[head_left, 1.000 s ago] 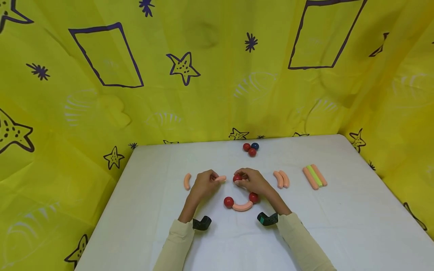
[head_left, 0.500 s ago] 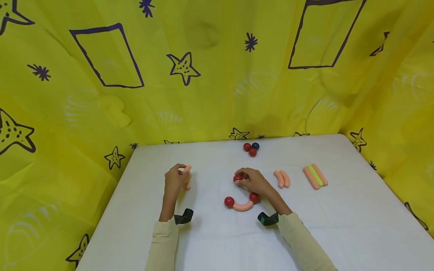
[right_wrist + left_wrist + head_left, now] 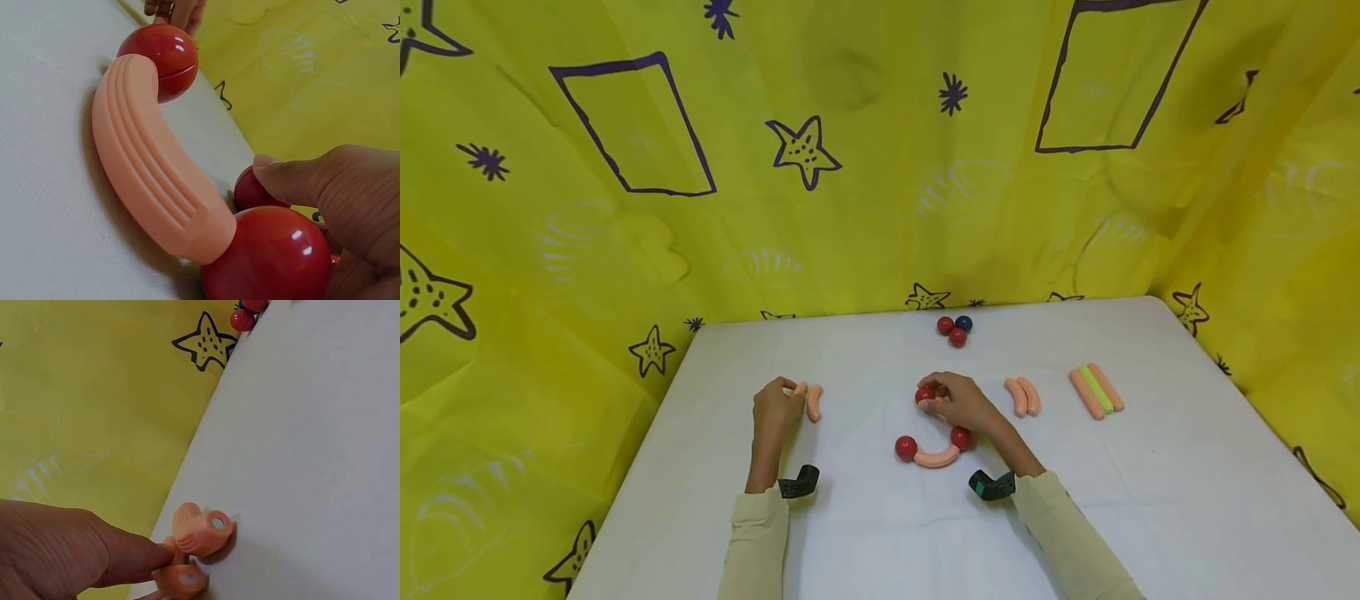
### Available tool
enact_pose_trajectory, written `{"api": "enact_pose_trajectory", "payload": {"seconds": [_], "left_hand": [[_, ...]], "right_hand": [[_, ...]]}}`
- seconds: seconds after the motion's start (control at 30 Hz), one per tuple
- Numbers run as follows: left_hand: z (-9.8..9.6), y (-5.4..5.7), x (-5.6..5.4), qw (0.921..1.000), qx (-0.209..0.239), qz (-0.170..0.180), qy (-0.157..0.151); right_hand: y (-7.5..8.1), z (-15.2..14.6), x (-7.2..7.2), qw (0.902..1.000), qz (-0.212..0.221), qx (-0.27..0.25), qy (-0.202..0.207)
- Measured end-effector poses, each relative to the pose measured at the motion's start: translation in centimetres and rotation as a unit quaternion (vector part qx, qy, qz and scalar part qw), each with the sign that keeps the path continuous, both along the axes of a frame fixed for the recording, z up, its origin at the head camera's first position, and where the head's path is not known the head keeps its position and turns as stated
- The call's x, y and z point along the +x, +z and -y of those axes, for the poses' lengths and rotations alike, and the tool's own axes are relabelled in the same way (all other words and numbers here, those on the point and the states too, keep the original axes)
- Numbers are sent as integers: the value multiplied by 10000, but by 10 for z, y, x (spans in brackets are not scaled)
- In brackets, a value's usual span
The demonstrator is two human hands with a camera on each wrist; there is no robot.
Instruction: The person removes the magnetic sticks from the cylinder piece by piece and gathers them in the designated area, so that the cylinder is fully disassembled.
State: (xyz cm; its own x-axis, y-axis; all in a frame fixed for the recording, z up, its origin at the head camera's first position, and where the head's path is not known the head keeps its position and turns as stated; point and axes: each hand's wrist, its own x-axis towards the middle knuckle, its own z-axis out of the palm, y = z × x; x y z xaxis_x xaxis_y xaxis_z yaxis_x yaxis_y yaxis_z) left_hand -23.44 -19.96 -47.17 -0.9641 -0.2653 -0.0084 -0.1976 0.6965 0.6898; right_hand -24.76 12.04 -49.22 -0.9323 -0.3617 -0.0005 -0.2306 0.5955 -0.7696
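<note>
My left hand (image 3: pixel 777 411) pinches a curved peach magnetic rod (image 3: pixel 180 580) between thumb and fingers, at the left of the table. Right beside it lies a second curved peach rod (image 3: pixel 814 403), whose silvery end shows in the left wrist view. At the middle, my right hand (image 3: pixel 958 403) holds a red ball (image 3: pixel 924 395) in its fingertips. Just in front of that hand another curved peach rod (image 3: pixel 937 459) joins two red balls, a left one (image 3: pixel 906 448) and a right one (image 3: pixel 960 437), in a smile-like arc.
Two red balls and a blue ball (image 3: pixel 964 323) cluster near the back edge. Right of the right hand lies a pair of curved peach rods (image 3: pixel 1022 397). Farther right, straight peach rods flank a green rod (image 3: pixel 1097 390). A yellow patterned cloth (image 3: pixel 880 233) surrounds the white table.
The left hand has carried its curved rod leftward from the middle and lowered it to the left of the other curved rod. The right hand stays still with its red ball.
</note>
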Motion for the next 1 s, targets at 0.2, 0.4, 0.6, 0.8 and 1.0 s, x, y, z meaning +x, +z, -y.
{"api": "enact_pose_trajectory", "payload": {"seconds": [0.2, 0.4, 0.6, 0.8, 1.0], "left_hand": [[1, -2, 1, 10000, -77, 58, -15], [0, -2, 2, 10000, 10, 86, 4], [0, -2, 2, 9999, 42, 113, -5], [2, -3, 0, 9999, 19, 150, -33], [5, -3, 1, 9997, 32, 224, -62]], "right_hand": [[0, 0, -1, 10000, -45, 16, 7], [0, -1, -1, 10000, -48, 15, 23], [-2, -1, -2, 10000, -55, 30, 18], [-2, -1, -2, 10000, 8, 21, -17], [-4, -1, -3, 10000, -37, 9, 34]]}}
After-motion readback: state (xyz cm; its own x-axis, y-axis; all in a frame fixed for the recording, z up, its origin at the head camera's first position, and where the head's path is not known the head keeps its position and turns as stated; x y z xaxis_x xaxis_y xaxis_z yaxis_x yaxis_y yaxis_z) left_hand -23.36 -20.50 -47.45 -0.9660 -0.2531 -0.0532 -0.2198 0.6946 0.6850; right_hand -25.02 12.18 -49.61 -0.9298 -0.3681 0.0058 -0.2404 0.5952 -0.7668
